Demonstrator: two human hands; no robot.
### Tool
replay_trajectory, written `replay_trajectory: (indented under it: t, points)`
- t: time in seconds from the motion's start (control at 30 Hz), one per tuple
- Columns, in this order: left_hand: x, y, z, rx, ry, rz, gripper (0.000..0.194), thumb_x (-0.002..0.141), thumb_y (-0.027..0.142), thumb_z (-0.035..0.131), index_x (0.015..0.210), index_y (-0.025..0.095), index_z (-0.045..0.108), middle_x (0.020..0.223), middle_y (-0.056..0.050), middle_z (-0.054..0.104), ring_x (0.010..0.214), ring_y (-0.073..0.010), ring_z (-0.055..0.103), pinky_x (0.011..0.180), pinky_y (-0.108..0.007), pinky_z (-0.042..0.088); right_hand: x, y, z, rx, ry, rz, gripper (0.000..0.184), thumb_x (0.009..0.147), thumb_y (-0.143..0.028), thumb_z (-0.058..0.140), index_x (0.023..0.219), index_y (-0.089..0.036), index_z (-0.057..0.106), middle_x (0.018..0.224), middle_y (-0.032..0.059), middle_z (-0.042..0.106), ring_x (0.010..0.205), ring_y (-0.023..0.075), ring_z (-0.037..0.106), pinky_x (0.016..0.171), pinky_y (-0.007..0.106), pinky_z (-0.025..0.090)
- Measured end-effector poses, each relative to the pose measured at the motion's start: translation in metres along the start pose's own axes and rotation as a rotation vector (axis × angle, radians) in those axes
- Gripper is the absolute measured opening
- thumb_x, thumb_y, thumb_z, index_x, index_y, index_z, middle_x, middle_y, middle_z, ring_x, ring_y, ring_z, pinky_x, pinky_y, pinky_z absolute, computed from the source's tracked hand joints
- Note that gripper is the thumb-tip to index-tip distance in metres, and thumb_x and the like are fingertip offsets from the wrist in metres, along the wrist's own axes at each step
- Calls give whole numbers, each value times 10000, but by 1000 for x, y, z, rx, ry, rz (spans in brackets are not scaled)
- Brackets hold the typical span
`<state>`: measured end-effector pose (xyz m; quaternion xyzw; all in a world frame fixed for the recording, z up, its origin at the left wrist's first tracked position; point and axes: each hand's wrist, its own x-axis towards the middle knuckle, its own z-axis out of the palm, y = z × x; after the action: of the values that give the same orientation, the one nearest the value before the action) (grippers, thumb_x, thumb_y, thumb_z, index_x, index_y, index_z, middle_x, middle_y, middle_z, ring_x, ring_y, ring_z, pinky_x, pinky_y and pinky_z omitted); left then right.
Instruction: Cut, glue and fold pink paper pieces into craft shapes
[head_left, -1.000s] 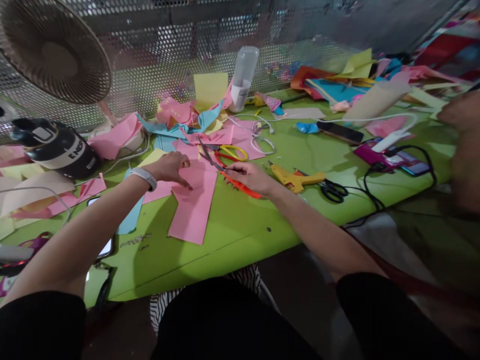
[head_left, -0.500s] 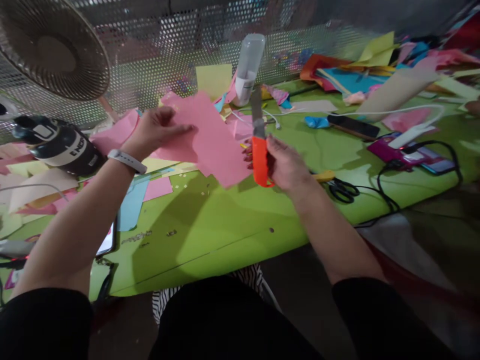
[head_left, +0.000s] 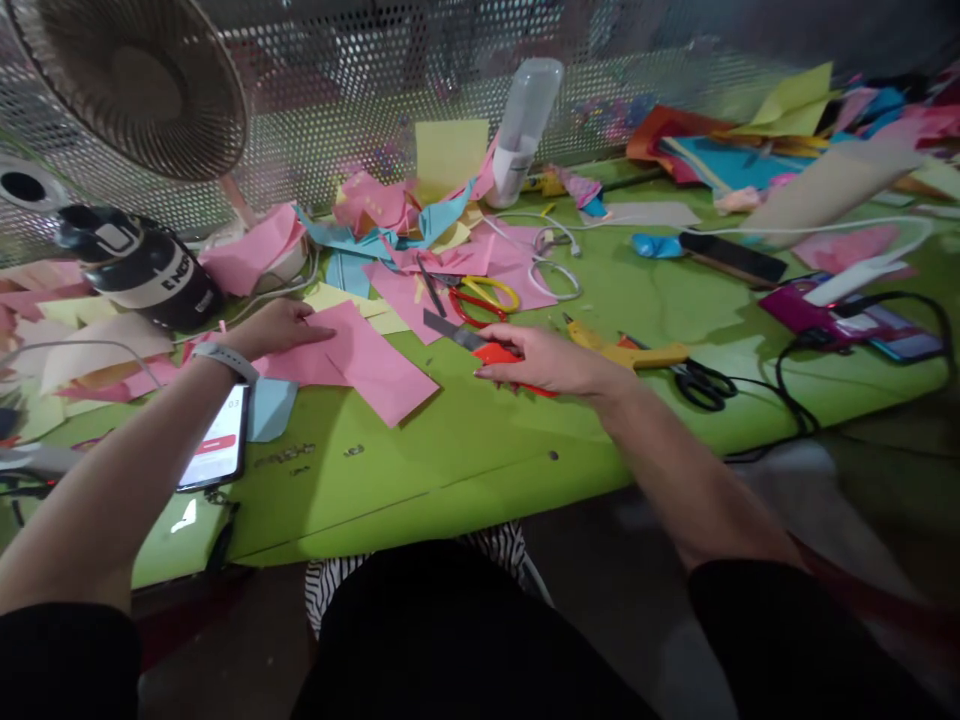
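Note:
My left hand (head_left: 281, 328), with a pale band on its wrist, has its fingers closed on the left part of a pink sheet of paper (head_left: 379, 365). The sheet lies low over the green tabletop, its right end angled toward me. In my right hand (head_left: 551, 358) is a pair of orange-handled scissors (head_left: 448, 327), with the blades pointing left, just beyond the paper and apart from it. Behind the blades lie another pair of scissors (head_left: 491, 293) with red and yellow handles, and pink scraps.
A fan (head_left: 139, 90) and a black bottle (head_left: 154, 275) stand at the left, near a lit phone (head_left: 217, 440). A yellow glue gun (head_left: 630, 352) and black-handled scissors (head_left: 705, 385) lie right of my wrist. Cables, a power bank (head_left: 806, 315) and coloured papers spread further right.
The pink sheet has come down and toward me with my left hand. My right hand has lowered the scissors, turning the blades from upward to leftward. The red-and-yellow scissors now show.

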<state>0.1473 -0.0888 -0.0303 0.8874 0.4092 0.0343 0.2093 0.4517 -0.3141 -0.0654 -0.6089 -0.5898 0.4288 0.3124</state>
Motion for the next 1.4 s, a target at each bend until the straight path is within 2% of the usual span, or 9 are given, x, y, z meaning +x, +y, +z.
replay_trajectory:
  t: [0.1,0.17,0.27,0.37,0.63,0.7,0.83,1.1,1.4]
  points:
    - [-13,21,11,283,124,9,643,775,622,669,1173,118,649,1136,-199,687,1070,-383,612,921,-541,472,-10,-4,5,-357,61,-46,392,868,-342,639,1234,-203,657,977,79,746,817,237,709,707,366,575]
    - [-28,37,20,346,229,186,698,826,619,626,1353,166,561,1477,-184,505,1361,-405,435,1121,-582,327,-18,-4,7,-526,119,-110,411,895,-320,600,1286,-201,642,1203,121,709,1067,299,682,903,443,549]
    - [-50,51,37,215,-78,591,709,866,588,608,1453,209,483,1621,-125,338,1486,-324,317,1213,-517,258,-31,0,11,-627,136,-130,499,918,-337,573,1397,-198,550,1383,142,614,1234,329,605,1008,486,502]
    - [-60,48,53,145,-264,722,724,875,449,624,1513,184,407,1611,-141,349,1493,-309,319,1210,-503,301,-41,3,17,-636,93,-106,491,911,-318,573,1389,-216,531,1356,115,630,1192,301,632,977,450,523]
    - [-59,44,74,95,-72,715,427,1046,346,370,1394,195,566,1490,-93,540,1382,-221,505,1203,-435,366,-62,2,27,-702,56,-185,410,974,-336,512,1345,-187,601,1254,117,666,1091,263,667,918,402,540]
    - [-61,47,73,84,-71,707,476,1027,464,423,1386,191,576,1482,-106,546,1385,-231,502,1207,-439,357,-68,4,26,-728,73,-246,392,993,-316,489,1337,-176,615,1199,117,662,1018,234,676,871,370,545]
    - [-64,48,73,108,-104,701,836,833,707,610,1460,167,494,1540,-148,459,1439,-298,422,1215,-492,314,-78,6,23,-818,59,-270,327,979,-256,518,1259,-195,677,1081,90,667,861,187,673,718,304,532]
    - [-64,45,77,131,-84,700,893,825,749,577,1496,176,443,1554,-145,435,1448,-289,406,1228,-488,282,-68,3,34,-773,89,-282,372,977,-257,536,1322,-170,642,1109,106,660,909,194,669,758,304,540]
    - [-63,51,87,153,-59,640,516,1056,385,271,1499,186,443,1546,-102,461,1441,-247,423,1215,-524,305,-66,8,45,-763,174,-268,358,988,-282,528,1312,-174,633,1167,105,670,975,222,680,825,356,574]
